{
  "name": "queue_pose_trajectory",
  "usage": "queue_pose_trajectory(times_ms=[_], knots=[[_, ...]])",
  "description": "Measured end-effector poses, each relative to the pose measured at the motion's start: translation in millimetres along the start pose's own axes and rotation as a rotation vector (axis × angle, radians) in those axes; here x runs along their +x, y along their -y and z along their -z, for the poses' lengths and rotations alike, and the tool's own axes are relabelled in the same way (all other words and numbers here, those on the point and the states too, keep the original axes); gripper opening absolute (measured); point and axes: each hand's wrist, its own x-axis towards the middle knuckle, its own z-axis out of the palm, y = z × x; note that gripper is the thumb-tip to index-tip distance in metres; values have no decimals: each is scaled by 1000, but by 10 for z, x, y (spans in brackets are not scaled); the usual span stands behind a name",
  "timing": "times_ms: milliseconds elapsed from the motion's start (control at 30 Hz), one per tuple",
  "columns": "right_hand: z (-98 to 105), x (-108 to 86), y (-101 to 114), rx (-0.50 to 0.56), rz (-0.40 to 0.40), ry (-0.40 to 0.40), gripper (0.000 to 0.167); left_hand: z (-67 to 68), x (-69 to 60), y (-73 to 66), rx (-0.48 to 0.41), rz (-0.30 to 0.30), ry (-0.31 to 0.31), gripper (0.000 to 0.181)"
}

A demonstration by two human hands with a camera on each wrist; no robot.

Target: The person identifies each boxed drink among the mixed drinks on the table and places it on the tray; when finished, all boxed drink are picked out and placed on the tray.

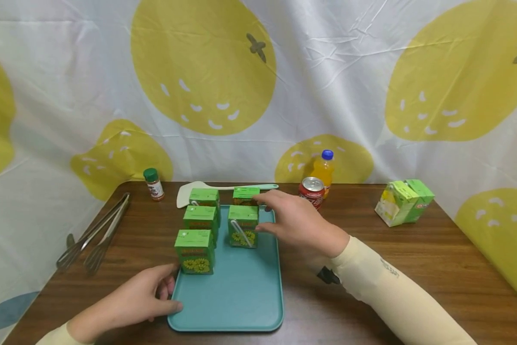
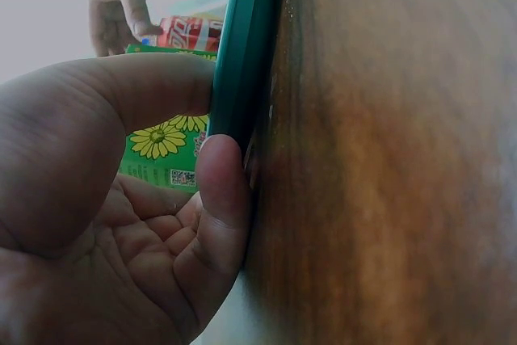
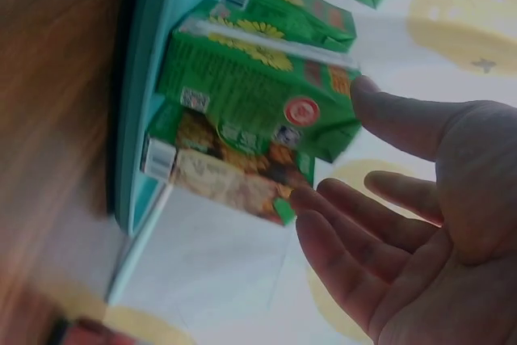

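Note:
A teal tray (image 1: 245,306) lies on the wooden table with green drink cartons standing on it in two columns. Three of them, the front one (image 1: 195,256) nearest me, line the left side. On the right stand a carton with a wrapped straw (image 1: 236,235) and another carton (image 1: 246,193) behind it. My left hand (image 1: 133,298) pinches the tray's left rim between thumb and finger. Beside the right column hovers my right hand (image 1: 299,223), fingers apart and gently bent. In the right wrist view its thumb meets a carton's (image 3: 250,90) top corner; contact is unclear.
Behind the tray lies a pale spatula (image 1: 193,191). Whisks or tongs (image 1: 107,230) and a green-capped spice jar (image 1: 154,185) are on the left. A red can (image 1: 312,189), an orange drink bottle (image 1: 324,167) and two yellow-green cartons (image 1: 402,203) stand to the right.

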Motion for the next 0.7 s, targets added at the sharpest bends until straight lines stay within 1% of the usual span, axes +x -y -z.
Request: queue_pose_trajectory(times_ms=[67,200,367,467,567,700], knots=[[55,-56,-27,10,8,-33,70,0,4,-3,0,-3,1,72],[160,-166,-103,-2,17,-94,72,7,6,-10,1,6,1,75],[257,-299,-218,-41,14,-123,69,10,1,-12,-1,13,-1,72],[311,-381,-294,-62,5,-142,68,7,8,-10,-3,12,0,74],[367,-452,-379,-89,-10,-167,67,7,11,-8,0,8,0,75],[458,-543,-512,-117,-21,-206,66,4,9,-10,0,9,-2,73]])
